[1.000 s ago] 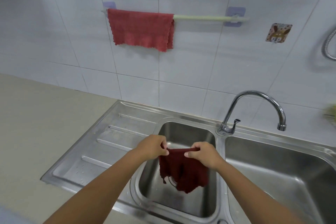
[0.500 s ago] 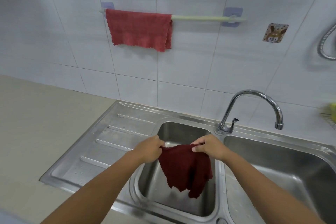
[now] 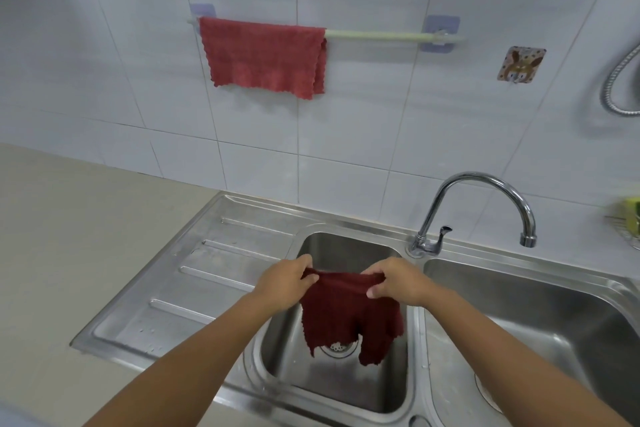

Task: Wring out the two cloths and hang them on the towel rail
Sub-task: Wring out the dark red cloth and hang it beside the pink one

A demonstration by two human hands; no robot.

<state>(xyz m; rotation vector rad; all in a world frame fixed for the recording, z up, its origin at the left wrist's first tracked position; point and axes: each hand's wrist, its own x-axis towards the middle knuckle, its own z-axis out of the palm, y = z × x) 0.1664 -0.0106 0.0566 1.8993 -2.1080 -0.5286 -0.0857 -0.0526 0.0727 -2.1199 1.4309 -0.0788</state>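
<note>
A dark red cloth (image 3: 346,315) hangs spread above the small left sink basin (image 3: 346,388). My left hand (image 3: 284,282) grips its upper left corner and my right hand (image 3: 398,282) grips its upper right corner, with the top edge stretched between them. A lighter red cloth (image 3: 263,57) is draped over the left part of the pale green towel rail (image 3: 381,35) on the tiled wall. The right part of the rail is bare.
A chrome tap (image 3: 478,204) stands behind the divider between the basins, its spout over the large right basin (image 3: 540,315). A ribbed steel drainboard (image 3: 194,274) lies to the left, then beige counter (image 3: 69,236). A wall hook (image 3: 519,64), a metal hose (image 3: 620,80) and a sponge rack (image 3: 632,218) sit at the right.
My hands have pulled apart and risen slightly, opening the dark red cloth from a bunched state into a spread sheet over the basin.
</note>
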